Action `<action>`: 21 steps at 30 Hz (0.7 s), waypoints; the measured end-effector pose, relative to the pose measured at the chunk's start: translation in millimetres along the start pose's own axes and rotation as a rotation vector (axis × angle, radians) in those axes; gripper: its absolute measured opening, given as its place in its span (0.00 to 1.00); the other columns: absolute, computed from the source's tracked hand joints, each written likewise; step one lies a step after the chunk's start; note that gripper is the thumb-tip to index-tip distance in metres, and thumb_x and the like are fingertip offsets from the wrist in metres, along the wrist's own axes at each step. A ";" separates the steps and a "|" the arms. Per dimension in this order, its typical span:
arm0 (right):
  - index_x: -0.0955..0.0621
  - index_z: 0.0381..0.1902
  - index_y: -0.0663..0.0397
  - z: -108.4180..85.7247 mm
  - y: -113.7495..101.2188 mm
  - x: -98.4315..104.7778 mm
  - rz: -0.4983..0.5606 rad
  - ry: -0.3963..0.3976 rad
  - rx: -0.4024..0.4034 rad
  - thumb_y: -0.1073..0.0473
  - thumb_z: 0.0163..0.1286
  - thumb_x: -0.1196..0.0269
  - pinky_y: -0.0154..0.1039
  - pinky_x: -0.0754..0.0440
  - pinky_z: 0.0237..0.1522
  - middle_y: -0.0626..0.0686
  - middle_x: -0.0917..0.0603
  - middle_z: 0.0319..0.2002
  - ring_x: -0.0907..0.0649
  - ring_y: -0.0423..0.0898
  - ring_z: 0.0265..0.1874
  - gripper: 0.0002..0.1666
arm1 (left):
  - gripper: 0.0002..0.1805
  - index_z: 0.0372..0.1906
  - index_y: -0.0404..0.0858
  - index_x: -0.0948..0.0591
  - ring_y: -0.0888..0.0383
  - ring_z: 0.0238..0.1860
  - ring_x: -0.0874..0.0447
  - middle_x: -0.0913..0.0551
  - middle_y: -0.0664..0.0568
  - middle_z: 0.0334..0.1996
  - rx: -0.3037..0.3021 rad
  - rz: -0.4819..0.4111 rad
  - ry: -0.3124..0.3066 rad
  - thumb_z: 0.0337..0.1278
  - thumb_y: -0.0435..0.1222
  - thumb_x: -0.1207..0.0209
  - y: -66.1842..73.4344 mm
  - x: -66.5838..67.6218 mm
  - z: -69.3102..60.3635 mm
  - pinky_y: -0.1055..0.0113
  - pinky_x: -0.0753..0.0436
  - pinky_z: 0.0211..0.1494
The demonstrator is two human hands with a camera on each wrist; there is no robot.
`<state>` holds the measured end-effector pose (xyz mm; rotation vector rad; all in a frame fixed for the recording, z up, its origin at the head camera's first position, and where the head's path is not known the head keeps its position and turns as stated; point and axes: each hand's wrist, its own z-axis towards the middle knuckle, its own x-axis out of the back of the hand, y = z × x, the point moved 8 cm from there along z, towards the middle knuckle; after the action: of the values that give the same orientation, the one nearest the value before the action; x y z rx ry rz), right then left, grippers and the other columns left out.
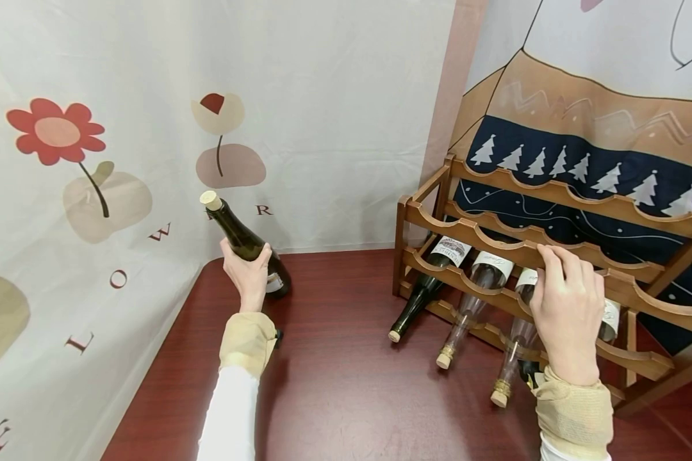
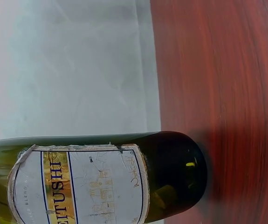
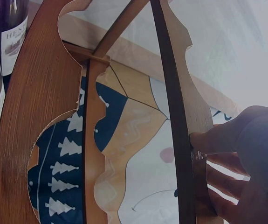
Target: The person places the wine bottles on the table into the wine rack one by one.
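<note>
My left hand [image 1: 247, 272] grips a dark green wine bottle [image 1: 236, 232] round its upper body, below the neck. The bottle leans, its corked mouth up and to the left. Its pale label [image 2: 103, 184] with a gold band shows in the left wrist view; whether its base touches the table, I cannot tell. On the right stands a wooden wine rack [image 1: 473, 232]. My right hand [image 1: 571, 307] holds its upper front rail, thumb on one side and fingers on the other, as the right wrist view shows.
Several bottles lie in the rack's lower row: a dark green bottle [image 1: 421, 301], clear bottles with corks such as this clear bottle [image 1: 473, 307], and one partly behind my right hand. The dark red table [image 1: 334, 358] meets a printed curtain [image 1: 334, 128] at the back and left.
</note>
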<state>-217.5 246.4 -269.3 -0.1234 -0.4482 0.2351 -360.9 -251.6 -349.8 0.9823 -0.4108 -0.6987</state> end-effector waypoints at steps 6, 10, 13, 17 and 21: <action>0.22 0.51 0.65 1.2 -1.5 1.0 0.000 0.006 0.007 0.71 0.66 0.45 0.61 0.30 0.41 0.67 0.20 0.47 0.25 0.67 0.41 0.16 | 0.30 0.54 0.35 0.30 0.60 0.41 0.25 0.21 0.54 0.37 0.046 -0.037 -0.002 0.41 0.32 0.33 6.2 2.5 -9.4 0.67 0.29 0.51; 0.22 0.51 0.65 1.2 -1.7 0.4 0.003 0.000 0.003 0.71 0.66 0.45 0.61 0.30 0.41 0.67 0.20 0.48 0.25 0.67 0.41 0.16 | 0.32 0.57 0.35 0.31 0.63 0.41 0.25 0.23 0.60 0.37 0.067 -0.104 -0.004 0.42 0.32 0.32 15.2 4.8 -16.8 0.70 0.28 0.50; 0.22 0.51 0.65 0.6 -1.8 0.0 0.006 -0.004 0.001 0.71 0.66 0.45 0.61 0.30 0.41 0.67 0.20 0.48 0.25 0.68 0.41 0.16 | 0.35 0.60 0.37 0.31 0.64 0.42 0.24 0.23 0.62 0.39 0.085 -0.176 -0.007 0.43 0.31 0.32 23.6 6.7 -23.1 0.72 0.27 0.49; 0.22 0.51 0.65 0.3 -2.5 0.0 0.010 -0.003 0.001 0.71 0.66 0.45 0.61 0.31 0.41 0.67 0.20 0.48 0.25 0.68 0.41 0.16 | 0.38 0.64 0.40 0.34 0.63 0.44 0.23 0.23 0.60 0.42 0.098 -0.318 -0.003 0.43 0.27 0.33 34.7 9.5 -32.0 0.73 0.24 0.48; 0.22 0.51 0.65 0.8 -3.6 -0.1 0.006 -0.008 0.003 0.71 0.66 0.46 0.61 0.30 0.41 0.67 0.20 0.48 0.25 0.68 0.41 0.16 | 0.37 0.62 0.40 0.32 0.60 0.46 0.22 0.22 0.54 0.43 0.085 -0.499 0.029 0.42 0.21 0.35 44.4 12.5 -40.0 0.73 0.22 0.46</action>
<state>-217.3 243.0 -268.1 -0.1212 -0.4555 0.2419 -312.2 -219.5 -331.6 1.1885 -0.1678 -1.1213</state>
